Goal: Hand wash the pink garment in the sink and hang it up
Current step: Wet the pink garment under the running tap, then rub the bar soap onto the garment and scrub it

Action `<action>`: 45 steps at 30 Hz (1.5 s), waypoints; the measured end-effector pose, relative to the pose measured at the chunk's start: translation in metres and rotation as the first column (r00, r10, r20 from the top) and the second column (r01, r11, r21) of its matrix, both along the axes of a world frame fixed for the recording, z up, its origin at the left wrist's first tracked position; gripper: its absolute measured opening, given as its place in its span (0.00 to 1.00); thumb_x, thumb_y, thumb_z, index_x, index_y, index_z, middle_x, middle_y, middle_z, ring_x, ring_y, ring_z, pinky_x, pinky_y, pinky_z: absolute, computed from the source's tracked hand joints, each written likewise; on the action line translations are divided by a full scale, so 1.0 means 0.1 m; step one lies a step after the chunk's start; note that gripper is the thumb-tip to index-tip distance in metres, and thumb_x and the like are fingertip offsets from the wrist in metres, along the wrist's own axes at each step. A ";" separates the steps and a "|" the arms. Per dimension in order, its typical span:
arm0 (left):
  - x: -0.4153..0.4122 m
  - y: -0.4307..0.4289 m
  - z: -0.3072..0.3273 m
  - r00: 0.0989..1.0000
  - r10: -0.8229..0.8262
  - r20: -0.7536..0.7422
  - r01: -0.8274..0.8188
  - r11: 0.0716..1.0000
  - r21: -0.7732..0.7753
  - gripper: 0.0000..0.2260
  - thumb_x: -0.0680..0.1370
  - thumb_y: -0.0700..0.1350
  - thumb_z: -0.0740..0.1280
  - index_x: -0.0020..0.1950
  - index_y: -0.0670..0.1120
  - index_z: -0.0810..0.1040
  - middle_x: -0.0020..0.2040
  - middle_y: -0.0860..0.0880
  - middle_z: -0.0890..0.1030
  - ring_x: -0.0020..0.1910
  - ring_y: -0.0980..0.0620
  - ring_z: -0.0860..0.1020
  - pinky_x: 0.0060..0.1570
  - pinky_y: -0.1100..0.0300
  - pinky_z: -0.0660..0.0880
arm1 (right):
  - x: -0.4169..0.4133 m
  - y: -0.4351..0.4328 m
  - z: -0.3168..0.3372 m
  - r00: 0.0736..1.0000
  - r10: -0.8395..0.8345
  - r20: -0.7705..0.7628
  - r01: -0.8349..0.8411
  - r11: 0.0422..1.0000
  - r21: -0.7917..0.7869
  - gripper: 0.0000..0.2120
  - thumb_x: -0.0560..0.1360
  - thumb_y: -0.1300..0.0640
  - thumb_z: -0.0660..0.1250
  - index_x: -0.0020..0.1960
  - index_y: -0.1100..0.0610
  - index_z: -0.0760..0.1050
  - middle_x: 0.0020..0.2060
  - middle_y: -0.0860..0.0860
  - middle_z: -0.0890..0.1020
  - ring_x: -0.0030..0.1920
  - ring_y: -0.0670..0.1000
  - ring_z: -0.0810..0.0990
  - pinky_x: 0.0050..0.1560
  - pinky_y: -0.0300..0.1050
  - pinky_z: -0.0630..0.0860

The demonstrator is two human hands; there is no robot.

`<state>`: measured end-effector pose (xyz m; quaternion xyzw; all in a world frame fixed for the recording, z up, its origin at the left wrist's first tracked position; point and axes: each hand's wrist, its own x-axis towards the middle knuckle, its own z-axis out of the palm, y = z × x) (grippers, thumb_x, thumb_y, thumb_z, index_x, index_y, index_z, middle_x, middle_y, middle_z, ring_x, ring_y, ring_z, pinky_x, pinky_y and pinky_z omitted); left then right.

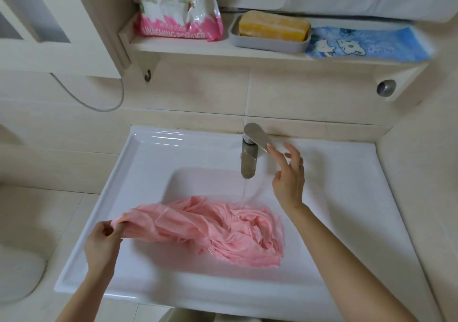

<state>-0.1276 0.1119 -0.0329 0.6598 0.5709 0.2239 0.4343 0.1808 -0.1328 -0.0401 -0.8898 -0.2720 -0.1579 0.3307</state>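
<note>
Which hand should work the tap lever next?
Right. The right hand is open right at the tap lever, holding nothing. The left hand grips the pink garment at the sink rim.

Beige tiled wall point(198, 91) — its white shelf point(188, 49) carries a washing powder bag point(178, 11), soap dish point(267, 45), blue cloth point(366, 44).

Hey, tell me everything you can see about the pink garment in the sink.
The pink garment is thin cloth, crumpled in many folds in the basin of the white sink. Its left end is drawn up over the flat rim, where the left hand grips it. Water from the steel faucet falls on its far right part, which looks wet and glossy. The right hand is off it, by the faucet.
</note>
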 end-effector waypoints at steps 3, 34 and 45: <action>0.03 -0.02 0.06 0.999 -0.047 0.012 0.047 0.998 0.031 0.20 0.64 0.58 0.64 0.45 0.43 0.75 0.39 0.45 0.79 0.43 0.41 0.78 0.41 0.52 0.69 | -0.18 -0.09 -0.15 0.997 -0.016 -0.069 0.023 0.995 0.093 0.40 0.64 0.78 0.61 0.71 0.51 0.67 0.70 0.54 0.63 0.63 0.54 0.69 0.59 0.51 0.72; 0.41 1.01 -0.02 0.955 -0.283 -0.094 0.284 0.959 -0.002 0.22 0.66 0.62 0.58 0.37 0.42 0.66 0.32 0.44 0.72 0.32 0.44 0.70 0.31 0.54 0.61 | -0.82 1.57 1.38 0.888 0.292 -0.355 -0.161 0.921 0.356 0.09 0.76 0.63 0.66 0.52 0.52 0.79 0.46 0.43 0.82 0.43 0.40 0.79 0.44 0.33 0.73; 0.45 1.07 -0.10 0.966 -0.253 -0.062 0.247 0.966 -0.081 0.25 0.61 0.58 0.62 0.40 0.36 0.68 0.40 0.37 0.74 0.40 0.42 0.71 0.41 0.52 0.63 | 0.53 0.88 3.01 0.963 -0.222 -0.155 0.127 0.876 -0.465 0.55 0.56 0.27 0.71 0.75 0.48 0.57 0.71 0.56 0.65 0.72 0.58 0.58 0.71 0.54 0.59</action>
